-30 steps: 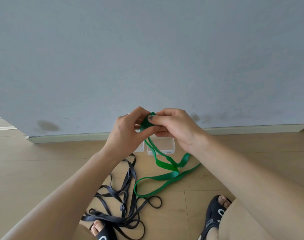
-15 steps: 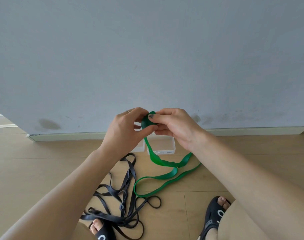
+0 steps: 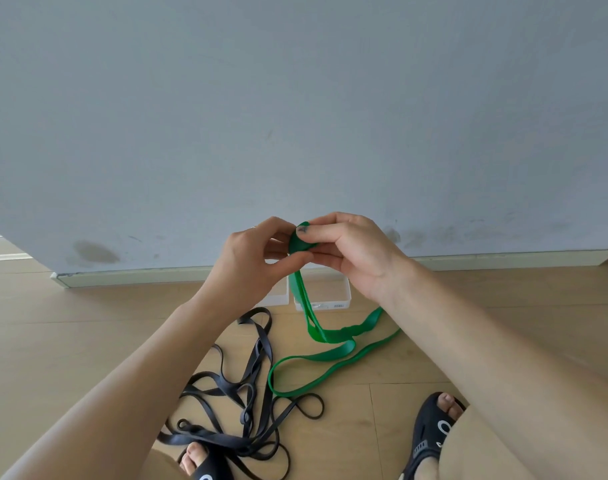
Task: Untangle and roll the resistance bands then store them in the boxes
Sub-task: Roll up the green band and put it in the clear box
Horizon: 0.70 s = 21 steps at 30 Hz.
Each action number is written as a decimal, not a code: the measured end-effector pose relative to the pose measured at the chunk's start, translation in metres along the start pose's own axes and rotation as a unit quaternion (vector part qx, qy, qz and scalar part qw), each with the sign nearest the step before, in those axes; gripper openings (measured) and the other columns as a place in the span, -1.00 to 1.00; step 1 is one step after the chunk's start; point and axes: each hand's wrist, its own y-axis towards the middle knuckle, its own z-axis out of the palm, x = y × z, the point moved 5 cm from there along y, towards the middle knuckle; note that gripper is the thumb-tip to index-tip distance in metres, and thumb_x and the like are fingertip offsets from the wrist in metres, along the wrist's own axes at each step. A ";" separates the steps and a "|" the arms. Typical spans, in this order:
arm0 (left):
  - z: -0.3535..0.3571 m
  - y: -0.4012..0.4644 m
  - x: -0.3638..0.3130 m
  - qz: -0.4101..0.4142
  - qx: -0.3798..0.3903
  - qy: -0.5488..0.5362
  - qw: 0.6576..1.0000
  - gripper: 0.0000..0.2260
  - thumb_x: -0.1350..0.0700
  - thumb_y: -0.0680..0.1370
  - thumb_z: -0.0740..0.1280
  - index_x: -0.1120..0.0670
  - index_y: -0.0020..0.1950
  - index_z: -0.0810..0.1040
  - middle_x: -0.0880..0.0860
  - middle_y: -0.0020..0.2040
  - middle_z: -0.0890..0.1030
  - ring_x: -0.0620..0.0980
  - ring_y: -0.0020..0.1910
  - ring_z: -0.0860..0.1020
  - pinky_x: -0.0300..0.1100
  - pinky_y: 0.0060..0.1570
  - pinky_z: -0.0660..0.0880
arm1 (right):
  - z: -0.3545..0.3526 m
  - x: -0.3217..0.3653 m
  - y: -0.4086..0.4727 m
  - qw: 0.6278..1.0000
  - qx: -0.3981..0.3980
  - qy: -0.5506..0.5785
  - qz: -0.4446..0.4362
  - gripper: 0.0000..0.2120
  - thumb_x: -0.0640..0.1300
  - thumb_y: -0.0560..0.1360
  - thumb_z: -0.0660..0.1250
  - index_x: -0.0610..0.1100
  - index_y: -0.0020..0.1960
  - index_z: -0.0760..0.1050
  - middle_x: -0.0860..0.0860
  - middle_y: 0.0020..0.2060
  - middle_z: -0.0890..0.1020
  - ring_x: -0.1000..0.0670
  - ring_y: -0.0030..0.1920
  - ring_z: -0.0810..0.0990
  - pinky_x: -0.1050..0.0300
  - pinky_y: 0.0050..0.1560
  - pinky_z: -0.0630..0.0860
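A green resistance band (image 3: 333, 355) hangs from both hands, and its long loop trails over the wooden floor. Its top end is a small rolled coil pinched between my left hand (image 3: 247, 261) and my right hand (image 3: 351, 251), held up in front of the wall. Tangled black bands (image 3: 247, 403) lie in a heap on the floor at lower left, one strand over my left foot. Two clear plastic boxes (image 3: 337, 299) stand side by side by the skirting board, partly hidden behind my hands.
A grey wall (image 3: 295, 116) with a pale skirting board fills the upper view. My feet in black sandals (image 3: 430, 434) rest on the wooden floor at the bottom, on either side of the bands.
The hands turned the green coil slightly, and the hanging strands drew up a little. The black bands have not moved.
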 end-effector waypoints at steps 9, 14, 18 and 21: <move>-0.005 0.000 -0.004 0.065 -0.024 0.033 0.997 -0.78 0.17 0.53 0.52 0.12 0.14 0.61 -0.05 -0.02 0.67 -0.22 0.01 0.68 -0.36 0.06 0.58 | 0.009 -0.013 -0.003 0.986 0.033 0.139 0.081 -0.89 -0.32 0.56 0.42 -0.14 -0.07 0.56 -0.08 -0.18 0.75 0.00 -0.21 0.73 0.17 -0.04 0.68; -0.006 0.000 0.001 0.091 -0.039 0.072 0.993 -0.75 0.12 0.52 0.53 0.14 0.14 0.61 -0.04 -0.02 0.66 -0.14 0.01 0.69 -0.30 0.11 0.60 | 0.011 -0.016 -0.003 0.992 0.012 0.115 0.042 -0.82 -0.30 0.55 0.44 -0.14 -0.14 0.49 -0.12 -0.15 0.75 -0.03 -0.22 0.74 0.08 -0.01 0.65; -0.003 0.000 0.004 0.095 -0.042 0.139 0.985 -0.74 -0.03 0.52 0.51 0.08 0.10 0.61 -0.05 -0.06 0.67 -0.03 -0.04 0.69 0.00 0.01 0.64 | 0.007 -0.017 -0.003 0.997 -0.054 -0.050 -0.023 -0.84 -0.18 0.59 0.44 -0.20 -0.13 0.53 -0.21 -0.05 0.75 -0.14 -0.04 0.75 -0.03 0.08 0.70; -0.002 0.000 0.002 0.112 -0.047 0.171 0.978 -0.66 -0.14 0.51 0.31 0.09 0.07 0.60 -0.03 -0.10 0.66 0.05 -0.13 0.67 0.07 -0.15 0.63 | 0.010 -0.014 -0.006 0.954 -0.089 -0.268 -0.099 -0.78 -0.03 0.62 0.36 -0.18 -0.07 0.58 -0.08 -0.13 0.72 0.01 -0.14 0.69 0.13 -0.05 0.62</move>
